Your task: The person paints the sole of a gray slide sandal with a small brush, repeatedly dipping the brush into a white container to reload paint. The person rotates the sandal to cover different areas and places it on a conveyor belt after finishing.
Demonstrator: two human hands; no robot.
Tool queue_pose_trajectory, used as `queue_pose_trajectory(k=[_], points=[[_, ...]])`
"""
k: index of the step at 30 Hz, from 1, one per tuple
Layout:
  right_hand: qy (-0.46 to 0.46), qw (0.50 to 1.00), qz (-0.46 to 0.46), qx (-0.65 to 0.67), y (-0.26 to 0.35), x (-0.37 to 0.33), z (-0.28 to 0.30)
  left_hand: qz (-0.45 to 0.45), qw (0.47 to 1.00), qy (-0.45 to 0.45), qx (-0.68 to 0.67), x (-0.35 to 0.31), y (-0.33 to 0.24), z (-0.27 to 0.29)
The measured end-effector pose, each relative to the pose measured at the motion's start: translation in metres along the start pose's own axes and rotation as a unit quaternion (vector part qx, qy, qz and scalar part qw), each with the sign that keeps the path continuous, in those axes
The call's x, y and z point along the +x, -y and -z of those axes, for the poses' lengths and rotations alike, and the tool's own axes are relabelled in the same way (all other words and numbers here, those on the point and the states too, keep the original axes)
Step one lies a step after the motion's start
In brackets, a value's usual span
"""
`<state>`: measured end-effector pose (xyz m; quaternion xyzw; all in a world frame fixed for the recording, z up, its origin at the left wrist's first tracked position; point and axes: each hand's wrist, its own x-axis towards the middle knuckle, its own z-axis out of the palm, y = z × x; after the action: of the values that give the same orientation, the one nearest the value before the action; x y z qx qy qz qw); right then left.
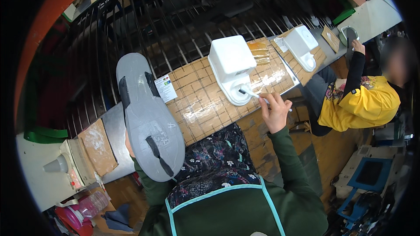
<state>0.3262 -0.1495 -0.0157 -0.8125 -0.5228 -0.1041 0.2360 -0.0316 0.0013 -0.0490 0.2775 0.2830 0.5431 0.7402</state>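
Note:
A large grey shoe sole (pixel 153 118) with black strips at its sides and on its wide end is held up on the left. My left hand (pixel 129 144) grips it from behind; only a bit of that hand shows at the sole's left edge, and its fingers are hidden. My right hand (pixel 275 111) is closed around the thin white handle of a brush (pixel 256 95). The brush's dark tip is in the round opening of a white glue pot (pixel 231 63), which stands on a cardboard sheet (pixel 197 109) marked with a grid.
A metal bar rack (pixel 175 26) runs along the far side. Right of my pot stands a second white pot (pixel 302 46). A co-worker in yellow (pixel 361 105) sits at the right, holding a dark sole (pixel 350 43). A grey cup (pixel 57 164) lies at the left.

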Motion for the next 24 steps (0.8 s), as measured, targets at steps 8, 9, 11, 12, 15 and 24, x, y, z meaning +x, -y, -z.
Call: queue_pose_trajectory(k=[8, 9, 11, 12, 15, 24], points=[[-0.055, 0.984, 0.141, -0.094, -0.001, 0.016, 0.0, 0.017, 0.999, 0.01, 0.036, -0.007, -0.005, 0.017], [-0.039, 0.988, 0.124, -0.081, -0.002, 0.016, 0.002, 0.028, 0.999, 0.012, 0.041, -0.006, -0.006, 0.017], [0.015, 0.996, 0.073, -0.052, -0.006, 0.014, 0.003, 0.011, 0.999, 0.01, 0.041, -0.006, -0.006, 0.013], [0.015, 0.998, 0.056, -0.016, -0.008, 0.014, 0.003, -0.016, 0.999, 0.004, 0.037, -0.01, -0.004, 0.009], [0.083, 0.986, -0.056, 0.133, -0.017, 0.012, -0.003, -0.055, 0.997, 0.044, 0.021, -0.009, -0.004, -0.004], [0.308, 0.657, -0.336, 0.6, -0.006, 0.006, -0.007, -0.064, 0.991, -0.005, 0.116, -0.007, 0.024, -0.053]])
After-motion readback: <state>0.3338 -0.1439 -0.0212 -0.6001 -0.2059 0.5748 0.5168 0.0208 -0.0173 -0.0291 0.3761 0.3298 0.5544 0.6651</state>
